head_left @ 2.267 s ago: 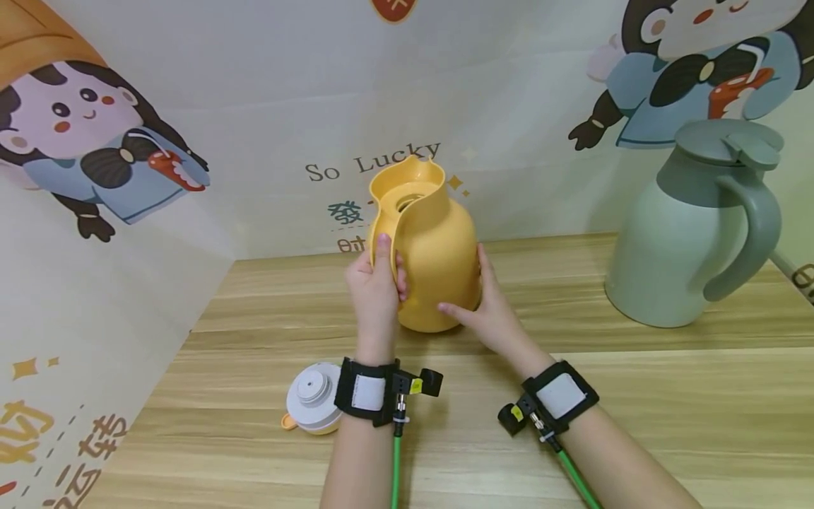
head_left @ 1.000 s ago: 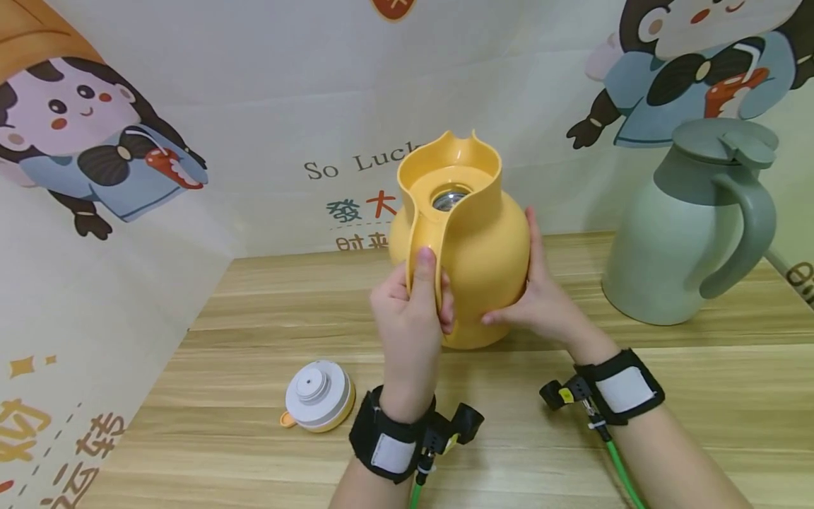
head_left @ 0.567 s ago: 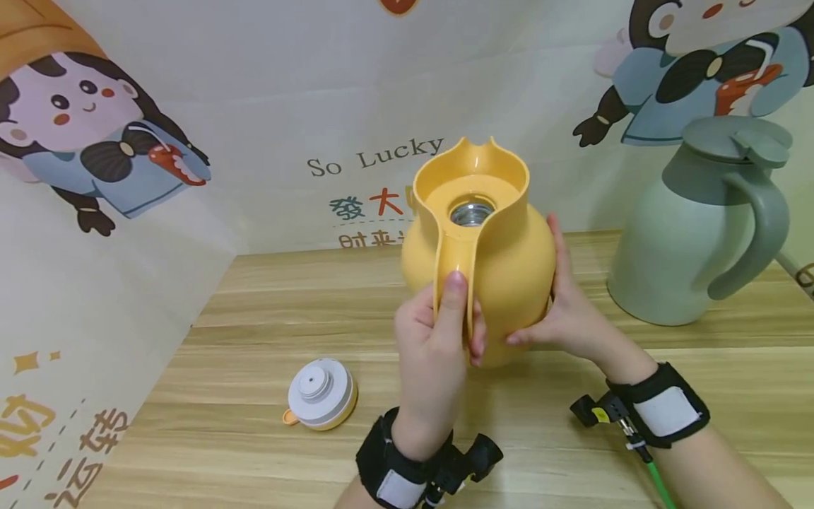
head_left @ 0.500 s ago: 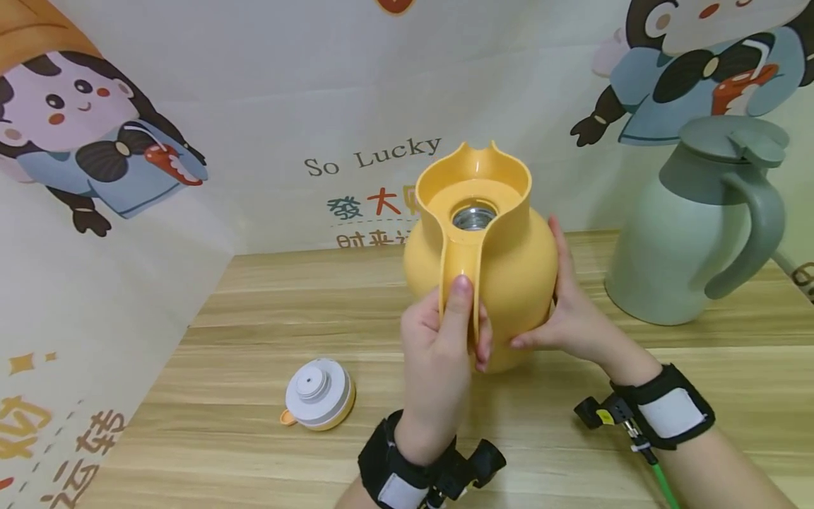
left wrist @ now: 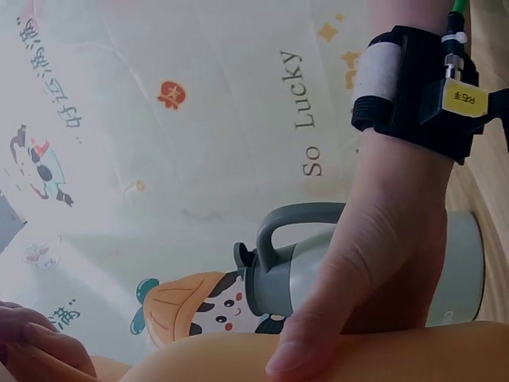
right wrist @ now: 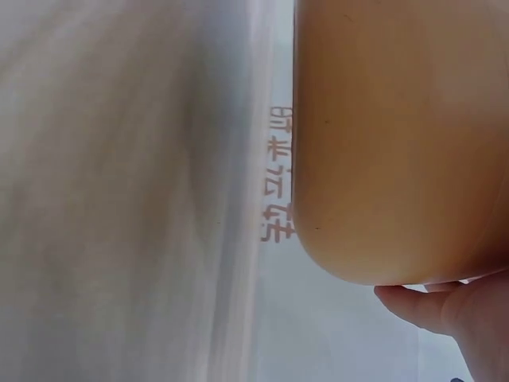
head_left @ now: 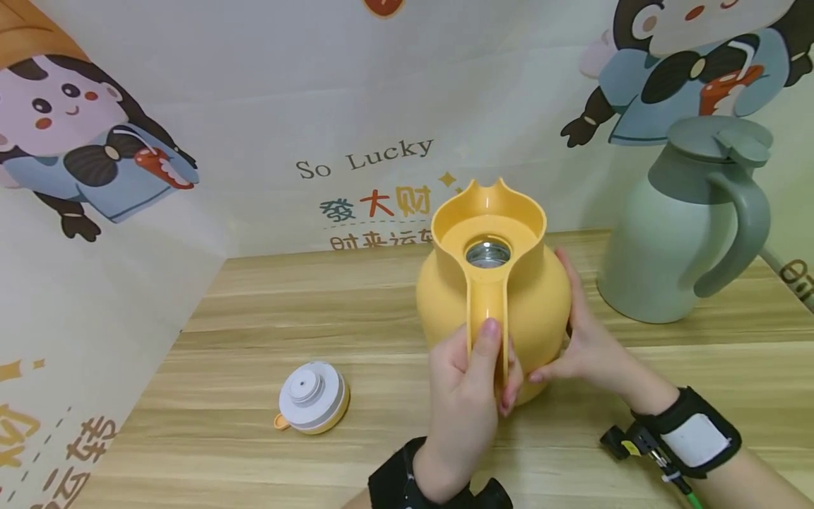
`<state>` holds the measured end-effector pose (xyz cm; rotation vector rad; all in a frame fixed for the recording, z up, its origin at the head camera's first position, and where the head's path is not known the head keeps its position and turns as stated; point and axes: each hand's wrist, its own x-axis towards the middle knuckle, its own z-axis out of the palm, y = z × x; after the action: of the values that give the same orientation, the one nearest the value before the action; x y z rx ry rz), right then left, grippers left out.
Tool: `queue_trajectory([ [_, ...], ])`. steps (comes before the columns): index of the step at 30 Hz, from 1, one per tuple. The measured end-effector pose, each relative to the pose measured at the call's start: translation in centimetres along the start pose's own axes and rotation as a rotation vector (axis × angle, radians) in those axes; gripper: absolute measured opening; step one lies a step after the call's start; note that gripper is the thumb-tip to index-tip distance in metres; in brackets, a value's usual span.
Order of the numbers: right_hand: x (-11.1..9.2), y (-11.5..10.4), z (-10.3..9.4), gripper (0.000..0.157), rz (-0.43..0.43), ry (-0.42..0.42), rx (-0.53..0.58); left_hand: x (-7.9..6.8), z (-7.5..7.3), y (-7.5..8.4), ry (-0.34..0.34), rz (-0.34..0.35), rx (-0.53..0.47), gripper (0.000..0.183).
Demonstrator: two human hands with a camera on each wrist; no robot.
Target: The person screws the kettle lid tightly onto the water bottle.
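A yellow thermos jug (head_left: 540, 304) stands upright in the head view, its round mouth uncovered and showing a shiny inside. My left hand (head_left: 467, 396) grips its handle, thumb along the top and fingers wrapped through. On the jug's right side, my right hand (head_left: 591, 353) holds the body with the thumb at the near side and the fingers reaching behind, partly hidden. In the right wrist view the wall print shows between the jug's base (right wrist: 382, 199) and the tabletop, so the base is raised. A white and yellow lid (head_left: 311, 396) lies to the left.
A grey-green thermos jug (head_left: 661, 240) with its lid on stands at the back right, handle to the right. The wooden table (head_left: 254, 304) meets a printed cloth backdrop (head_left: 267, 85) behind and at the left. A green cable (head_left: 693, 499) trails from the right wrist camera.
Both hands have carried the yellow jug right and nearer to me, and its handle has turned toward me. In the last half second it has moved lower. The lid stays put.
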<state>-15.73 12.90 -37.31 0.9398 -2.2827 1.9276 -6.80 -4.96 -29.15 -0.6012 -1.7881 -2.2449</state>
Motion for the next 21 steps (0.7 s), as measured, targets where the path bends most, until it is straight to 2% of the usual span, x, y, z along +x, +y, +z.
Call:
queue_trajectory([
  [10, -1.0, 0.6, 0.6, 0.148, -0.023, 0.0, -0.026, -1.4, -0.3, -0.6, -0.007, 0.005, -0.016, 0.044],
  [16, -1.7, 0.4, 0.6, 0.149, 0.019, -0.001, -0.044, -1.8, -0.3, -1.0, -0.048, 0.05, -0.025, 0.042],
  [21, -1.6, 0.7, 0.7, 0.149, 0.007, -0.001, -0.035, -1.8, -0.3, -1.1, -0.046, 0.044, -0.033, 0.041],
])
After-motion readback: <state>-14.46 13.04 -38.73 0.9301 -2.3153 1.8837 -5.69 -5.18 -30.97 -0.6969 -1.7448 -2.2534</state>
